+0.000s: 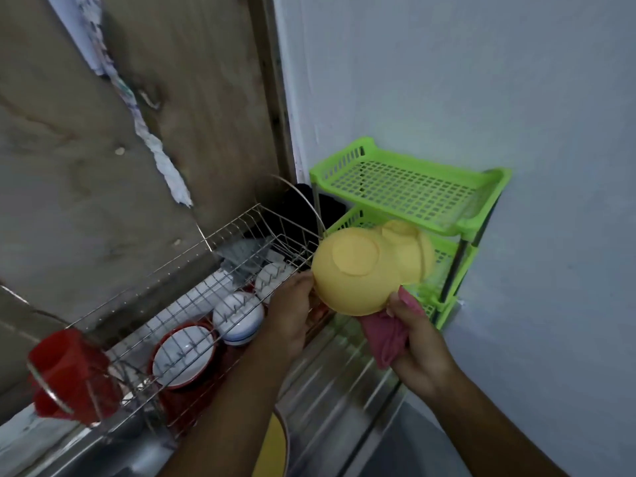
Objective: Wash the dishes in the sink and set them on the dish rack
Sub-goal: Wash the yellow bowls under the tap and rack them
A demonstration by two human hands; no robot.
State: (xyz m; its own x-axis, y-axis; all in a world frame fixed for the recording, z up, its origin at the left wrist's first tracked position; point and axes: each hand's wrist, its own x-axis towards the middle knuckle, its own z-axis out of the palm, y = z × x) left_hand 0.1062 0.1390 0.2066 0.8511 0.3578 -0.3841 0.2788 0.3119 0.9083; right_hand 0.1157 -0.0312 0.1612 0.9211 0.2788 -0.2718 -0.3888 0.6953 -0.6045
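A yellow plastic bowl [354, 273] is held upside down, its base toward me, above the right end of the wire dish rack [192, 270]. My left hand [292, 311] grips the bowl's left rim. My right hand [418, 342] holds a pink cloth [389, 333] and touches the bowl's lower right edge. A second yellow bowl [409, 249] lies upside down behind the first, on the middle shelf of the green rack. In the wire rack lie a red-rimmed white bowl [184, 354] and a white bowl with blue bands [237, 318].
A green plastic tiered shelf [409, 187] stands in the corner against the pale wall. A red plastic cup [69, 373] hangs at the wire rack's left end. The ribbed steel drainboard [344, 383] runs below my hands. A yellow dish's edge [272, 449] shows at the bottom.
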